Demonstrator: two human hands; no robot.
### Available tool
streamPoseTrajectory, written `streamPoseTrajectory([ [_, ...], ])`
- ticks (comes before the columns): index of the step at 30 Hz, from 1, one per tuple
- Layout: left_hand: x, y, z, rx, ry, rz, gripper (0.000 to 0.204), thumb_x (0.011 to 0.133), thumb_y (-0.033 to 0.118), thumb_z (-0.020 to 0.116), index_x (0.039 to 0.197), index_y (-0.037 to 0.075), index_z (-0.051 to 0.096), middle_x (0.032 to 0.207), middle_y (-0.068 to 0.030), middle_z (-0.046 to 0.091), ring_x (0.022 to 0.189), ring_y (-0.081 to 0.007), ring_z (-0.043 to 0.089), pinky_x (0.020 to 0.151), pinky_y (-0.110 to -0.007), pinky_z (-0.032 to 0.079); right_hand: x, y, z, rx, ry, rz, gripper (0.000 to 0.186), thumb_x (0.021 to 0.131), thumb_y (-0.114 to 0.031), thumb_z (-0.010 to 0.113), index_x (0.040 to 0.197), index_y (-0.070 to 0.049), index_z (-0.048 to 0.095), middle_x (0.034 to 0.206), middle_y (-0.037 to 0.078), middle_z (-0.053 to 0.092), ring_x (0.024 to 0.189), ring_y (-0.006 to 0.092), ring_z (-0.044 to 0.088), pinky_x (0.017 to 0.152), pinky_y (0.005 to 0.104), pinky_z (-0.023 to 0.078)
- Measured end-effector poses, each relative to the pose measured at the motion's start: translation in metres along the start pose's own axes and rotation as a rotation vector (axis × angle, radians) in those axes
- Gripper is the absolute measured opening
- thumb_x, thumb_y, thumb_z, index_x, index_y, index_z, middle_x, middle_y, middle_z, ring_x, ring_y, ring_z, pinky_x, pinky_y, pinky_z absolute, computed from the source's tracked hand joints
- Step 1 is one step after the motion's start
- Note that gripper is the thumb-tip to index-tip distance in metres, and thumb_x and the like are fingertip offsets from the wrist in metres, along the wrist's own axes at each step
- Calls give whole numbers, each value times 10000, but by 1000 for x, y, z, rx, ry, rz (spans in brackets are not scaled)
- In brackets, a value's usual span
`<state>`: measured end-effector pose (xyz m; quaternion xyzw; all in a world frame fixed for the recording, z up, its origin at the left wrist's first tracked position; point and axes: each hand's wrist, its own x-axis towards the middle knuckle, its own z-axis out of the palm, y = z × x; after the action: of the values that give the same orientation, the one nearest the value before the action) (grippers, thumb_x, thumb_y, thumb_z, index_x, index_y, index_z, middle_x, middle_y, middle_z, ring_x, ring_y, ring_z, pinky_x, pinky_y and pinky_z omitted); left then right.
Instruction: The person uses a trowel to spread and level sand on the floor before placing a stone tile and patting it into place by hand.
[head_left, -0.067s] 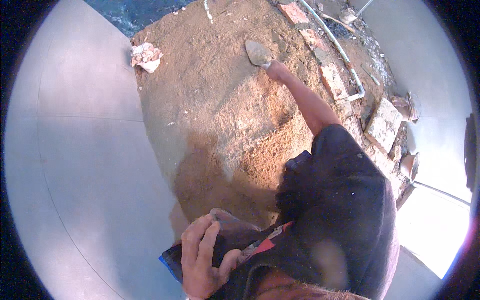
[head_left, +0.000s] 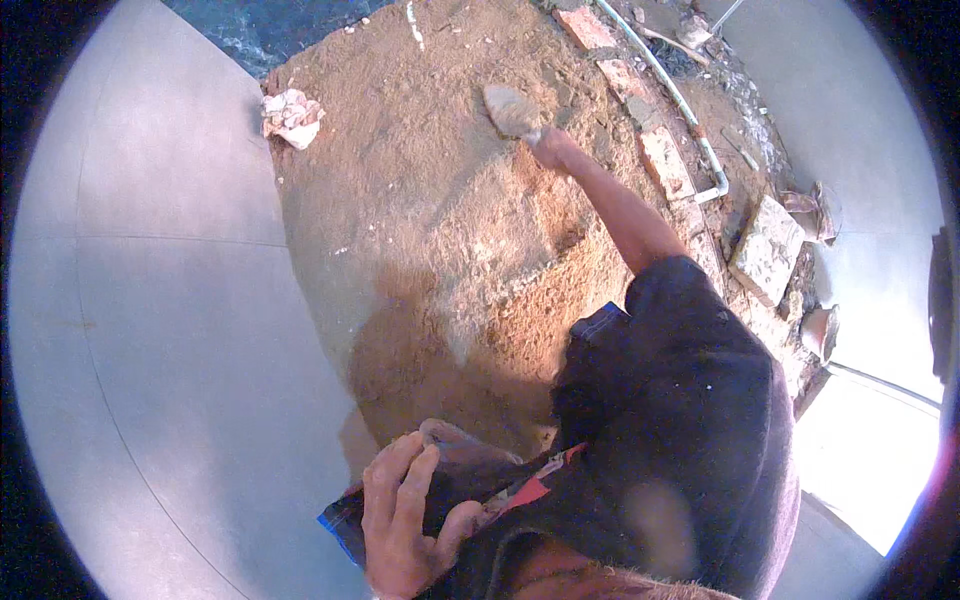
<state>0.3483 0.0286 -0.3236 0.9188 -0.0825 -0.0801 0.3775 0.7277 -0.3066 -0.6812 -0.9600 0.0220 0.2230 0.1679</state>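
- Your left hand (head_left: 405,525) is resting nearest you, at the near edge of the sand pile, fingers (head_left: 392,490) curled and gripping a dark blue-edged cloth (head_left: 455,490) that is bunching up against your knee.
- Just beyond that hand, the sand pile (head_left: 430,230) is lying in shadow, darker and damp-looking along its near edge where it is meeting the smooth grey floor (head_left: 170,330).
- Your right arm is stretching out across the pile toward its far side, the dark sleeve (head_left: 690,400) covering the upper arm.
- Your right hand (head_left: 552,148) is closing around the handle of a trowel (head_left: 512,110); its blade is lying flat on the sand near the far right edge of the pile.
- A crumpled pale rag (head_left: 292,115) is sitting at the far left edge of the pile, well apart from the trowel.
- Along the right edge, bricks (head_left: 665,160) and a white pipe (head_left: 670,90) are bordering the sand, with a flat stone block (head_left: 768,248) lying just beyond them.
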Motion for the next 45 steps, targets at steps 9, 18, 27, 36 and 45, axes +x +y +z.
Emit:
streamPoseTrajectory([
  [9, 9, -5, 19, 108, -58, -19, 694, 721, 184, 830, 1329, 42, 526, 1353, -196, 525, 1219, -408, 521, 1030, -475, 436, -89, 8, 17, -173, -74, -74, 657, 976, -569, 425, 1314, -10, 493, 1198, 263, 636, 1111, 422, 628, 945, 527, 492],
  [18, 21, 1, 26, 109, -83, -44, 742, 696, 165, 841, 1350, 55, 507, 1356, -193, 517, 1227, -406, 511, 1037, -489, 429, -146, 68, 42, -194, -117, -307, 536, 940, -488, 529, 1260, -59, 524, 955, 231, 689, 866, 426, 680, 739, 518, 550],
  [27, 26, -5, 35, 124, -124, -27, 713, 748, 159, 805, 1373, 45, 481, 1345, -219, 523, 1219, -426, 507, 1040, -505, 418, -249, 136, 81, -352, -137, -225, 513, 971, -510, 493, 1364, -182, 459, 1008, 197, 655, 912, 376, 686, 728, 511, 567],
  [36, 20, -3, 35, 157, -93, -15, 705, 771, 178, 787, 1386, 36, 474, 1356, -225, 519, 1228, -427, 502, 1052, -493, 407, -196, 156, 44, -91, 176, 225, 614, 976, -576, 447, 1295, -53, 483, 1081, 249, 677, 984, 413, 676, 803, 542, 542],
  [45, 22, 0, 39, 200, -107, -26, 673, 781, 181, 778, 1372, 37, 490, 1357, -222, 523, 1240, -424, 500, 1058, -475, 407, -273, 134, 109, -293, 38, -113, 457, 957, -414, 546, 1313, -132, 499, 1022, 178, 677, 908, 363, 697, 678, 487, 577],
])
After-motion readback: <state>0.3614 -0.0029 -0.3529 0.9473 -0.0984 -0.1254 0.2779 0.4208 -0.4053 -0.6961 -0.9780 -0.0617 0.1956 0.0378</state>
